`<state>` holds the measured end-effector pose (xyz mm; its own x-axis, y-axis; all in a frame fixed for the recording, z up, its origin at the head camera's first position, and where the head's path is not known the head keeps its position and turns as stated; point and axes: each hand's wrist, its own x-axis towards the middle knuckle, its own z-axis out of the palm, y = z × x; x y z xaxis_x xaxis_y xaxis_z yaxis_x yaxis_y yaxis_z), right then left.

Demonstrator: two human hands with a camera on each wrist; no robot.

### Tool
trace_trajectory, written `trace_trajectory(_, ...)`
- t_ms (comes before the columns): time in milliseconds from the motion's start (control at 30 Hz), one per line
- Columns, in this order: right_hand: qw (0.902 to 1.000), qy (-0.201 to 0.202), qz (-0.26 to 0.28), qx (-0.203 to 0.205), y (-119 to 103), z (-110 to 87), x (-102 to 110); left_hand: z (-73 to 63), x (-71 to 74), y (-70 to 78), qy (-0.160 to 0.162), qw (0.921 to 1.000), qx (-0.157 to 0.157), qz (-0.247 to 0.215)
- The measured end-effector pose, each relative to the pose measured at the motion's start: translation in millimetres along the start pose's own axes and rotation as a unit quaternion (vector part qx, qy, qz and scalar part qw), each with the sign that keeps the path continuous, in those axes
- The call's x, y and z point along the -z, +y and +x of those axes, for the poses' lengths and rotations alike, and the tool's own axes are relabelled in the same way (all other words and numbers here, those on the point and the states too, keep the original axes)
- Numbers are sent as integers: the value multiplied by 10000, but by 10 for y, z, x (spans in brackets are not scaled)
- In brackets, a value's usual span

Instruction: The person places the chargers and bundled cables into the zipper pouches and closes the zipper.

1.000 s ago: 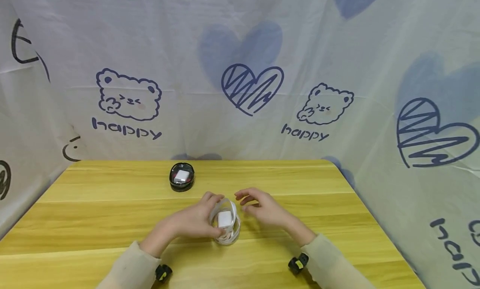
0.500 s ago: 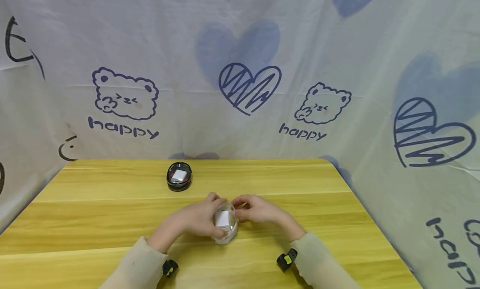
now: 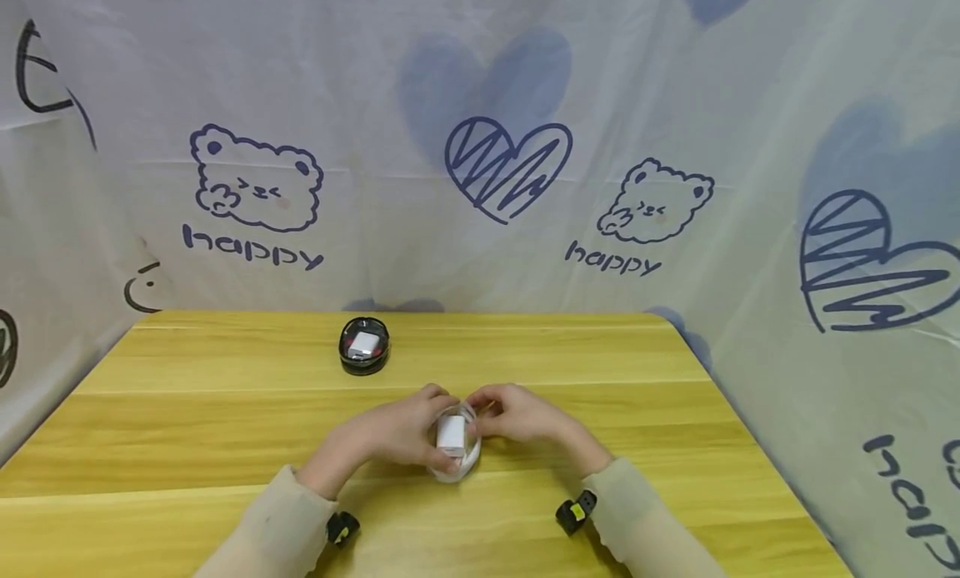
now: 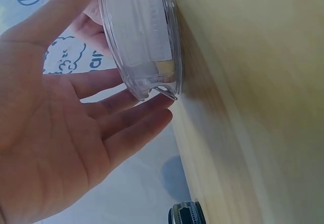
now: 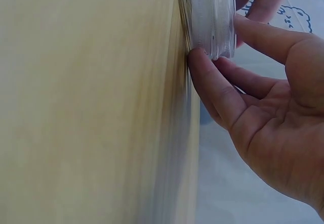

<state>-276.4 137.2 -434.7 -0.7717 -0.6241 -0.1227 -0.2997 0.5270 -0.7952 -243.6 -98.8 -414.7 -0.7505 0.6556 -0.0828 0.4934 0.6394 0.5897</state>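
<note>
A small round clear zip case [image 3: 470, 461] with white trim lies on the table, a white charger plug [image 3: 451, 435] showing through its top. My left hand [image 3: 397, 432] holds its left side, thumb at the near edge and fingers at the far edge. In the left wrist view the case's clear wall [image 4: 142, 37] rests against those fingers. At the far right edge, my right hand [image 3: 525, 416] pinches the case between thumb and fingers. The right wrist view shows the white zip band [image 5: 210, 24] along its side; whether a zip pull is held is hidden.
A similar black-rimmed case [image 3: 363, 357] with a white plug inside stands further back, left of centre. The yellow wood-grain table [image 3: 637, 370] ends at a pale printed cloth [image 3: 375, 203] hung behind and at the sides. Each wrist wears a black camera.
The clear case's lid, raised a second ago, has come down over the plug. My right hand has moved left from beside the case onto its edge. My left hand keeps its hold.
</note>
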Motion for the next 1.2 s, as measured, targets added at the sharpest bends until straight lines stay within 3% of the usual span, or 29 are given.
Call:
trace_trajectory(400,10000,-14,-11,32,-8,-11,37,-4,55,-10,17,9998,-203,7)
trace_trajectory(600,9999,77,18,85,14,-33,57,-32,84,-43,160,9997,-68,-143)
trace_trajectory(967,9998,183,81,56,15,-31,73,-41,84,-100,446,9989,140,18)
trace_trajectory(1200,9997,160,156,108,38,-23,71,-43,93,-126,493,9988,-57,59)
